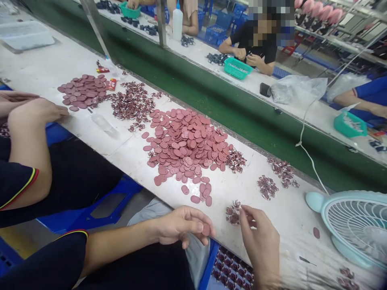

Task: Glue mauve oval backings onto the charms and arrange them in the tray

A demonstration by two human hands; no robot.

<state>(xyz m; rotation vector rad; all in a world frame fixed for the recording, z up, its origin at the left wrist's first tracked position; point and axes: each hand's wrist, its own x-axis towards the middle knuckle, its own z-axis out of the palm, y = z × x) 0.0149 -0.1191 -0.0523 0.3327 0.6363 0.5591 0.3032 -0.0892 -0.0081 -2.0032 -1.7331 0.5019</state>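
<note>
My left hand (187,226) is closed around a flat pinkish-red oval disc (206,230), held between thumb and fingers just off the table's near edge. My right hand (261,237) reaches to a small cluster of shiny brown pieces (232,212), its fingertips bent together at the cluster's right side. What sits between those fingertips, if anything, I cannot make out. Beyond my hands spreads a large heap of pinkish-red oval discs (187,141), with a few loose discs at its near side. More shiny brown pieces (267,187) lie in small groups to the right.
A light-blue fan (356,225) stands on the right of the white table (130,161). A co-worker's arm (30,125) is at left, near another disc heap (83,90) and a clear bottle (104,123). Below the edge is a tray of brown pieces (232,270). People work across the green channel (169,84).
</note>
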